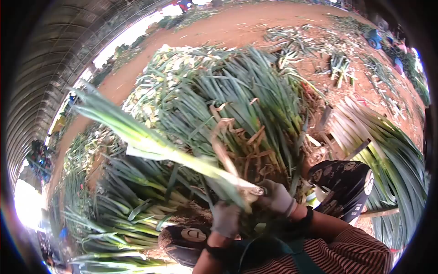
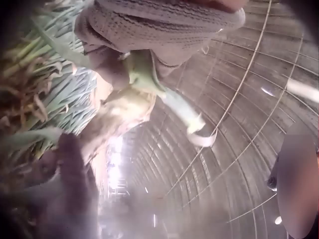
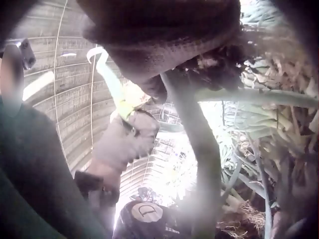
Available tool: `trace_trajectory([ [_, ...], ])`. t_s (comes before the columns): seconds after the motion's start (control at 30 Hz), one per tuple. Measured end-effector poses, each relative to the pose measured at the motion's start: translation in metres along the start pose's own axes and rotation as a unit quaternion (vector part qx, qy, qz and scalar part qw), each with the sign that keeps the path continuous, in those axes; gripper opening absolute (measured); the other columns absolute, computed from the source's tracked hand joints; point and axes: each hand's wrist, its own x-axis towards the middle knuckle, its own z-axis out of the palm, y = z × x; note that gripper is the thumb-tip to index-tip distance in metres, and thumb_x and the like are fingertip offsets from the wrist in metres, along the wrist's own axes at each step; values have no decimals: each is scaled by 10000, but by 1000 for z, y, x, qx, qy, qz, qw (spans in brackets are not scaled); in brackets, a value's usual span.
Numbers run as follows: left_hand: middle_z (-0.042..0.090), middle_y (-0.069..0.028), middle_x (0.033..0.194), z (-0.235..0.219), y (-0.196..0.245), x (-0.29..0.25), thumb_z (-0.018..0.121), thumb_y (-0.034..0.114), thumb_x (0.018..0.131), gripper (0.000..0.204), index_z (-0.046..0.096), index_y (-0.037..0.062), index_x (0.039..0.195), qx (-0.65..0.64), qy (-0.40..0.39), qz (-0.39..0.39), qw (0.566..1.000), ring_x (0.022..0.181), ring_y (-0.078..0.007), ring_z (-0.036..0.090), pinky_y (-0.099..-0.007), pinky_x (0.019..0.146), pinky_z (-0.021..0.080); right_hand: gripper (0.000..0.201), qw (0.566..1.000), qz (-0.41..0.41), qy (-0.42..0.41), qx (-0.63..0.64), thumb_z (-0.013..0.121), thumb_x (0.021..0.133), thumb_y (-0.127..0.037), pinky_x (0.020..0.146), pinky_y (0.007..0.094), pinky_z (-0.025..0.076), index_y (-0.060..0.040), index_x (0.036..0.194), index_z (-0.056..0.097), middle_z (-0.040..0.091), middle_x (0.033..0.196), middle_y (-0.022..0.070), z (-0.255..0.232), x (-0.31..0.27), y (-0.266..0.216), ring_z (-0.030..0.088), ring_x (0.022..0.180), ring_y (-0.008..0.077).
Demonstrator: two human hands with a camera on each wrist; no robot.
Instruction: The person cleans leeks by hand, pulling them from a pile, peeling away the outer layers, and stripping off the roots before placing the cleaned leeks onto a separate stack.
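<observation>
A long leek (image 1: 182,157) slants across the head view, leaves up to the left and root end beside my gloved right hand (image 1: 277,197). That right hand (image 3: 169,45) grips it near the roots. Lower and to the left, my gloved left hand (image 1: 226,219) is curled round a green strip of leaf (image 2: 182,107); its pale tip curls out past the fingers. In the right wrist view the left hand (image 3: 127,139) holds this strip (image 3: 108,77) close to the stalk. The fingertips are partly hidden and blurred.
Piled leeks (image 1: 246,86) with dry brown leaves lie ahead, more leeks (image 1: 123,201) to the left. Pale-stemmed leeks (image 1: 388,160) lie at the right, near a thin upright blade-like piece (image 1: 325,118). Trimmings cover the brown ground (image 1: 205,27). My knees are on both sides.
</observation>
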Motion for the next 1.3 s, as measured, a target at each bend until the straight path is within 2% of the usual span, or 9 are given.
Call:
trace_trajectory([
  [0.07, 656, -79, 872, 0, -49, 2, 629, 45, 831, 198, 625, 54, 1029, 101, -90, 7, 991, 679, -161, 627, -252, 560, 494, 349, 994, -103, 27, -13, 747, 804, -149, 776, 281, 520, 35, 1073, 621, 683, 916, 117, 1, 6, 13, 637, 873, 116],
  [0.17, 659, -70, 885, -17, -90, 7, 617, 57, 822, 159, 642, 51, 979, 293, -45, 220, 929, 723, -166, 637, -269, 631, 514, 352, 982, -135, 82, 100, 743, 800, -167, 734, 278, 521, 28, 1063, 613, 677, 853, 144, 8, 13, 33, 652, 781, 142],
  [0.27, 646, -72, 930, -31, 1, 12, 609, 222, 881, 265, 616, 22, 1055, 226, 158, 219, 936, 763, -161, 622, -273, 675, 508, 369, 996, -47, 69, 26, 736, 810, -224, 700, 296, 536, 13, 1067, 618, 691, 839, 137, -13, 1, 7, 682, 752, 155],
  [0.37, 637, -87, 973, 2, 93, 2, 581, 465, 919, 513, 587, -4, 1126, 92, 225, 296, 924, 764, -159, 603, -268, 678, 499, 378, 977, -171, 129, -2, 749, 795, -220, 690, 311, 539, 4, 1071, 620, 695, 849, 148, -11, 2, 12, 700, 754, 200],
  [0.47, 654, -100, 959, -6, 129, 15, 583, 391, 936, 461, 594, -24, 1135, 41, 113, 378, 918, 778, -180, 636, -295, 663, 534, 357, 953, -213, 187, -110, 752, 756, -168, 673, 359, 534, -29, 1053, 612, 676, 871, 139, -6, -3, 6, 680, 756, 299],
  [0.53, 663, -84, 943, 11, 135, 15, 608, 213, 937, 270, 630, -25, 1062, 47, 166, 374, 911, 793, -186, 657, -336, 684, 567, 339, 936, -237, 203, -165, 743, 739, -135, 654, 384, 525, -51, 1037, 605, 655, 878, 127, -5, -7, 5, 657, 756, 334],
  [0.83, 663, -41, 843, -14, 115, 19, 676, 160, 905, 157, 660, 9, 945, -29, 161, 414, 895, 693, -136, 628, -294, 621, 539, 315, 992, -122, -26, 5, 691, 780, -99, 728, 325, 521, -8, 1066, 595, 668, 856, 123, -12, -10, 17, 684, 814, 202],
  [1.0, 652, -28, 779, 5, 129, -1, 663, 145, 909, 125, 654, 21, 919, -11, 139, 345, 928, 640, -114, 605, -256, 583, 506, 321, 933, 32, -275, 229, 687, 843, -75, 815, 249, 491, 15, 1144, 623, 673, 964, 15, -16, -7, 19, 613, 906, 72],
  [1.3, 607, -27, 735, -11, 130, -4, 599, 173, 938, 174, 620, 0, 922, -43, 41, 209, 976, 594, -74, 529, -213, 507, 406, 308, 927, 13, -312, 207, 703, 889, -163, 737, 224, 470, 2, 1140, 636, 664, 925, -2, -17, -21, 12, 584, 828, 50],
])
